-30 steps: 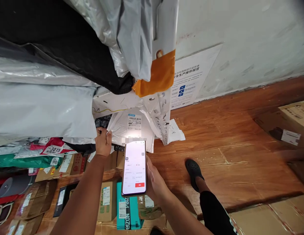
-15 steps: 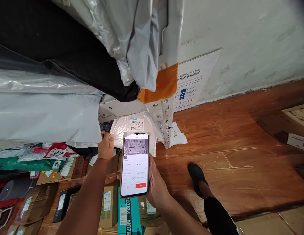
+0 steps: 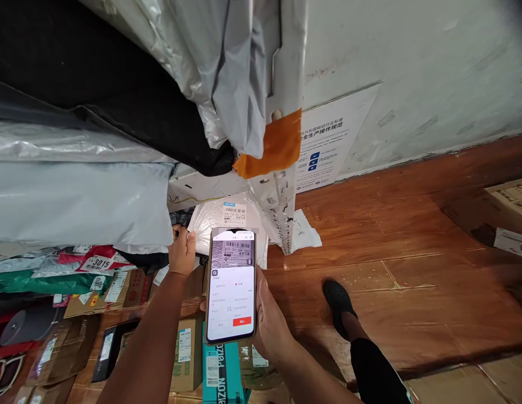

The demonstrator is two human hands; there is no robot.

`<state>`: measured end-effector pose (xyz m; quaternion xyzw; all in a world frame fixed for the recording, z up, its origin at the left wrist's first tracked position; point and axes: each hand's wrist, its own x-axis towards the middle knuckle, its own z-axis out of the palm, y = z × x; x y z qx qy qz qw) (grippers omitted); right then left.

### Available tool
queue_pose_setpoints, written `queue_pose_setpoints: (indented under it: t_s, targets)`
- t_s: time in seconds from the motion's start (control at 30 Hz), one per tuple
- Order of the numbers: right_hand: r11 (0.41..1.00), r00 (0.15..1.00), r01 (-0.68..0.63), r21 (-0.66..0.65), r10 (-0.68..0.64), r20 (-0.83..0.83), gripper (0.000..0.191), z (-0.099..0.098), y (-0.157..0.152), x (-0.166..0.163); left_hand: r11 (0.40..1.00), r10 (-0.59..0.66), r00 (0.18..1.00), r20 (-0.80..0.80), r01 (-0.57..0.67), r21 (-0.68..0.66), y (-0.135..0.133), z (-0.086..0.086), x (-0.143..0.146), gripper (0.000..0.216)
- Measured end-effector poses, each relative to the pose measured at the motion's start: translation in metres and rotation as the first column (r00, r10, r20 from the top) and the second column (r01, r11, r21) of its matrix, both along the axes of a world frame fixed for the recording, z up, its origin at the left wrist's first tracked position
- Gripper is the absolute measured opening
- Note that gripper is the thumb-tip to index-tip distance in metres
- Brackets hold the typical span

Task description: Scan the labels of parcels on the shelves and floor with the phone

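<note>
The right hand (image 3: 271,325) holds a flat black phone with a bright glass screen (image 3: 231,286). Its fingers are wrapped tight round the phone's sides, and the thumb lies along the right edge. The screen shows a barcode at the top and a red button near the bottom.

The left hand (image 3: 182,252) is just behind the phone. Its fingers are pinched shut on the left edge of a soft, crinkly white plastic mail bag (image 3: 210,216). The bag lies on the low shelf near its right front corner, beside the white metal post with holes (image 3: 282,202), and has a small paper barcode sticker (image 3: 234,213) on top.

Shiny grey plastic bags (image 3: 76,196) bulge from the shelf above. A smooth teal cardboard box (image 3: 221,367) sits under the phone, on the brown wooden floor (image 3: 391,252).
</note>
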<state>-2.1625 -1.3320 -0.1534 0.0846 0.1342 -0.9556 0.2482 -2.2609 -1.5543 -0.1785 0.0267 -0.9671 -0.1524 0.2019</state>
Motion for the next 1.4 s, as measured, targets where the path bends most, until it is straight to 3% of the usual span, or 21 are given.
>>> queue_pose_setpoints:
  t_s: [0.57, 0.8, 1.0, 1.1, 1.27, 1.4]
  targets:
    - [1.000, 1.000, -0.027, 0.012, 0.027, 0.010, 0.070, -0.027, -0.015, -0.028, 1.000, 0.003, 1.000, -0.004, -0.004, -0.024, -0.002, -0.001, 0.001, 0.019]
    - [0.999, 0.998, -0.044, 0.011, 0.043, 0.039, 0.078, -0.024, -0.013, -0.031, 1.000, 0.010, 1.000, -0.012, -0.010, -0.022, -0.002, -0.002, 0.001, 0.023]
    - [0.998, 1.000, 0.014, 0.065, -0.014, -0.002, 0.062, -0.022, -0.013, -0.029, 1.000, 0.004, 1.000, -0.016, -0.004, -0.025, -0.002, -0.002, 0.001, 0.023]
    - [0.990, 0.998, 0.031, 0.135, -0.039, 0.056, 0.056, -0.019, -0.012, -0.029, 1.000, 0.001, 1.000, -0.016, -0.001, -0.025, -0.003, -0.003, 0.002, 0.022]
    - [0.976, 0.970, 0.030, 0.215, -0.081, 0.230, 0.079, -0.021, -0.016, -0.034, 1.000, -0.007, 1.000, -0.019, 0.006, -0.027, -0.003, -0.004, 0.002, 0.022]
    - [0.971, 0.953, 0.017, 0.238, -0.087, 0.289, 0.080, -0.024, -0.020, -0.037, 0.999, -0.006, 1.000, -0.024, 0.006, -0.031, -0.002, -0.003, 0.003, 0.020]
